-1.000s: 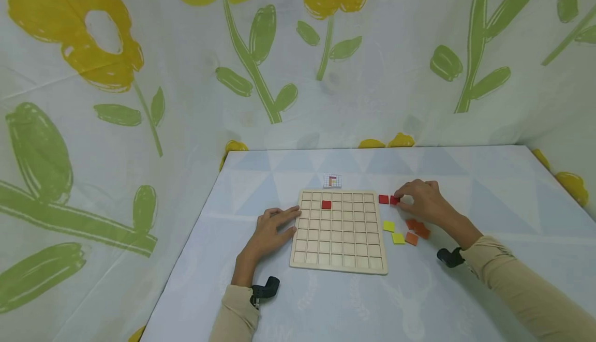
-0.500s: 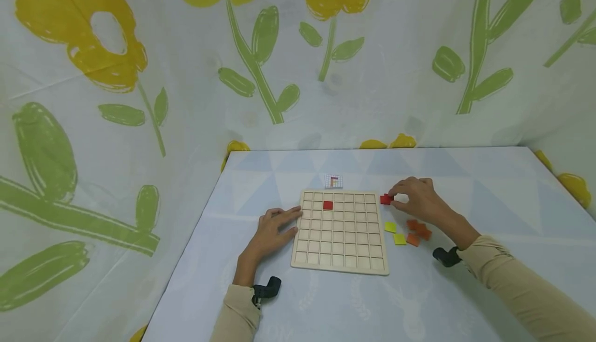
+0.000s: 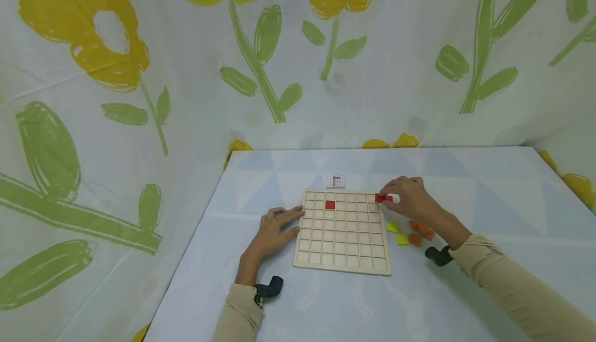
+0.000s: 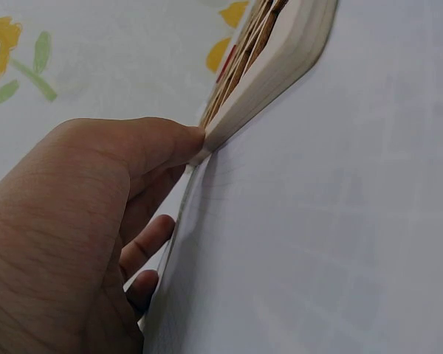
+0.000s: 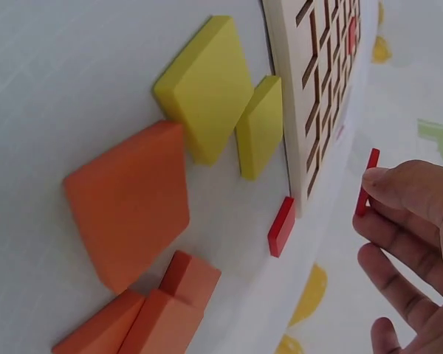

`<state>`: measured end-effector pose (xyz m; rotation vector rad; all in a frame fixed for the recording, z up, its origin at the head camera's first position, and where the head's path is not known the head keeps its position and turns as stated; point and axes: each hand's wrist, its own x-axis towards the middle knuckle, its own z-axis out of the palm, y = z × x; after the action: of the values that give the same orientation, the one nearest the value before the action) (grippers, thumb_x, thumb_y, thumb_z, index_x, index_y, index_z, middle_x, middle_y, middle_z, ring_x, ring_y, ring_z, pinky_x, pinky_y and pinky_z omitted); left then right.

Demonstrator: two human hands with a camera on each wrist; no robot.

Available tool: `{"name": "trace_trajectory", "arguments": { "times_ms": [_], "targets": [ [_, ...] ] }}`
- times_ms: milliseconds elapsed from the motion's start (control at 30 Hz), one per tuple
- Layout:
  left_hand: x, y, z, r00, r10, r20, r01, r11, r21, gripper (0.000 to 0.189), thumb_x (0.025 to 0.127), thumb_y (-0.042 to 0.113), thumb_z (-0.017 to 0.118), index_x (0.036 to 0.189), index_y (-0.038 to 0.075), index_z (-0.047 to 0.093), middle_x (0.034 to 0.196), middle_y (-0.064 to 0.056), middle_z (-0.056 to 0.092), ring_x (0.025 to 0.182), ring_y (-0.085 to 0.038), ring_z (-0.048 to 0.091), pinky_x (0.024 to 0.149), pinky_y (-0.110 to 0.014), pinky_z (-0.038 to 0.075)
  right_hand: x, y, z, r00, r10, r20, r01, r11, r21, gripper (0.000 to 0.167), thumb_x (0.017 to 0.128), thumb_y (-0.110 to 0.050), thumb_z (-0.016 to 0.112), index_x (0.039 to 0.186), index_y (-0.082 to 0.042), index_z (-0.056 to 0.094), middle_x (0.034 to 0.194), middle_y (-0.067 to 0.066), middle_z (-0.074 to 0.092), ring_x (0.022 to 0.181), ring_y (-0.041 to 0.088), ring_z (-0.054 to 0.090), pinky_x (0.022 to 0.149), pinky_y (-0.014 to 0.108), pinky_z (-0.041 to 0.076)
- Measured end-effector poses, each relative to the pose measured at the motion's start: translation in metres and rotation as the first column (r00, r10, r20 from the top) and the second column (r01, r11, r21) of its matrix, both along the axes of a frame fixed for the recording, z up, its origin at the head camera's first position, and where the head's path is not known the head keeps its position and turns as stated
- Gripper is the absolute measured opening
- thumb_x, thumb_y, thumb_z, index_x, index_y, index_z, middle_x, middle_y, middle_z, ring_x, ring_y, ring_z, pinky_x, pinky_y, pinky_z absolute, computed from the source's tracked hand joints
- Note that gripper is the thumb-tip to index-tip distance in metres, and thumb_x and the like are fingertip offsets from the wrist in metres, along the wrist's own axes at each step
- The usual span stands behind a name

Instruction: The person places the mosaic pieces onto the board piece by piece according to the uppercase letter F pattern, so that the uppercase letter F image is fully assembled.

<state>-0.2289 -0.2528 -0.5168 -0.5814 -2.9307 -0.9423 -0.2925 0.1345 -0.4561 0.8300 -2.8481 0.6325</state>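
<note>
A wooden grid board point(image 3: 342, 233) lies on the table with one red tile point(image 3: 330, 205) in a cell near its top left. At its left edge rests my left hand point(image 3: 272, 233), thumb and fingertips touching the rim, also seen in the left wrist view. Between thumb and fingertips, my right hand point(image 3: 410, 197) pinches a second red tile point(image 5: 362, 203). That tile is raised and overlaps the board's top right corner in the head view. Another red tile point(image 5: 282, 227) lies on the table just right of the board.
Right of the board lie two yellow tiles point(image 5: 207, 92), close together. Several orange tiles point(image 5: 129, 203) are bunched beside them, some overlapping. A small card with a coloured grid pattern point(image 3: 336, 181) lies behind the board. A flowered cloth point(image 3: 396, 73) hangs around the table.
My right hand has carried the red tile leftward, past the other red tile to the board's top right corner. The left hand has stayed at the board's edge.
</note>
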Motion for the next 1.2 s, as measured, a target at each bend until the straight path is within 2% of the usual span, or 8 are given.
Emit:
{"name": "trace_trajectory", "arguments": {
  "times_ms": [167,433,700,933,1200],
  "targets": [
    [0.000,0.001,-0.001,1.000,0.004,0.011,-0.004,1.000,0.001,0.047,0.100,0.033,0.061,0.146,0.026,0.055,0.153,0.014,0.044,0.132,-0.026,0.037,0.101,-0.051,0.026,-0.001,-0.005,-0.003,0.999,0.016,-0.039,-0.016,1.000,0.013,0.020,0.081,-0.010,0.083,0.101,-0.009,0.078,0.103,0.007,0.074,0.106,0.032,0.059,0.091,0.059,0.030],
    [0.000,0.000,-0.003,1.000,0.009,0.007,-0.009,1.000,-0.002,0.046,0.100,0.033,0.060,0.146,0.027,0.055,0.154,0.014,0.043,0.132,-0.026,0.037,0.101,-0.051,0.026,-0.001,-0.018,0.000,1.000,0.025,0.011,-0.025,1.000,-0.003,0.022,0.083,-0.013,0.083,0.104,-0.009,0.077,0.107,0.008,0.073,0.111,0.033,0.056,0.096,0.061,0.027],
    [-0.002,-0.003,-0.003,1.000,0.019,0.015,-0.019,1.000,-0.022,0.046,0.101,0.036,0.058,0.146,0.030,0.054,0.154,0.017,0.042,0.133,-0.025,0.036,0.102,-0.049,0.026,-0.003,-0.032,0.003,0.999,0.051,-0.002,-0.051,0.999,0.000,0.023,0.084,-0.015,0.082,0.105,-0.008,0.078,0.107,0.006,0.073,0.110,0.031,0.057,0.095,0.060,0.028],
    [-0.003,-0.002,-0.003,1.000,0.004,-0.008,-0.004,1.000,-0.011,0.046,0.100,0.035,0.059,0.146,0.028,0.055,0.153,0.015,0.044,0.131,-0.027,0.037,0.101,-0.051,0.027,-0.005,-0.041,0.001,0.999,0.054,0.004,-0.054,0.998,0.013,0.022,0.084,-0.016,0.082,0.104,-0.010,0.079,0.107,0.005,0.073,0.109,0.029,0.057,0.097,0.060,0.028],
    [-0.004,-0.002,-0.003,1.000,0.007,0.009,-0.007,1.000,-0.026,0.047,0.101,0.037,0.058,0.147,0.029,0.053,0.154,0.016,0.041,0.132,-0.024,0.036,0.101,-0.049,0.026,-0.007,-0.053,0.001,0.999,0.043,0.028,-0.044,0.999,0.031,0.023,0.084,-0.018,0.083,0.105,-0.011,0.079,0.109,0.005,0.072,0.112,0.029,0.056,0.101,0.060,0.027]
  ]
}}
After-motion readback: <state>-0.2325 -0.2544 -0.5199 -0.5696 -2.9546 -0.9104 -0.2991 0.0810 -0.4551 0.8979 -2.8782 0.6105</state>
